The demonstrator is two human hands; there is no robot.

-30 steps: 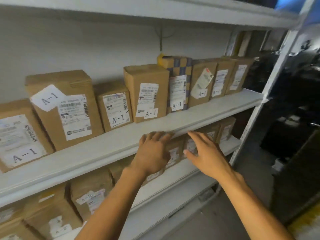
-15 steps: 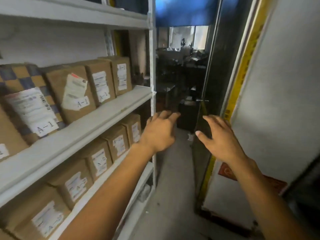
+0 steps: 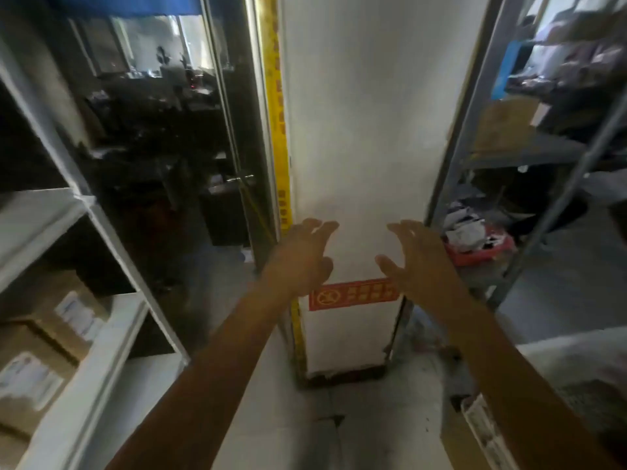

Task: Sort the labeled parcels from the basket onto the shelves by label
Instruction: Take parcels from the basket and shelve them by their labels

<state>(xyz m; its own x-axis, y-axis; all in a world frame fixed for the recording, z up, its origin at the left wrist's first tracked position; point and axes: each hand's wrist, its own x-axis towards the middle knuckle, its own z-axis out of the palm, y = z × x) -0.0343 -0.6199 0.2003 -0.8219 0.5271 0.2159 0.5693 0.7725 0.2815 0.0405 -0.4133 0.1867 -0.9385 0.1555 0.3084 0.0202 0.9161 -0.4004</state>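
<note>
Left hand (image 3: pixel 300 262) and right hand (image 3: pixel 419 257) up, fingers spread, holding nothing. Red basket (image 3: pixel 481 251) right of right hand, white packets inside. Boxes (image 3: pixel 51 334) on shelf (image 3: pixel 98 361) left of left hand.

No writing can be read here. The red sign (image 3: pixel 353 295) low on the white wall panel (image 3: pixel 359 130) bears a crossed-circle prohibition symbol beside blurred yellow characters. The yellow strip (image 3: pixel 276 106) along the panel's left edge and the parcels' labels (image 3: pixel 78 316) on the left shelf are illegible too.
</note>
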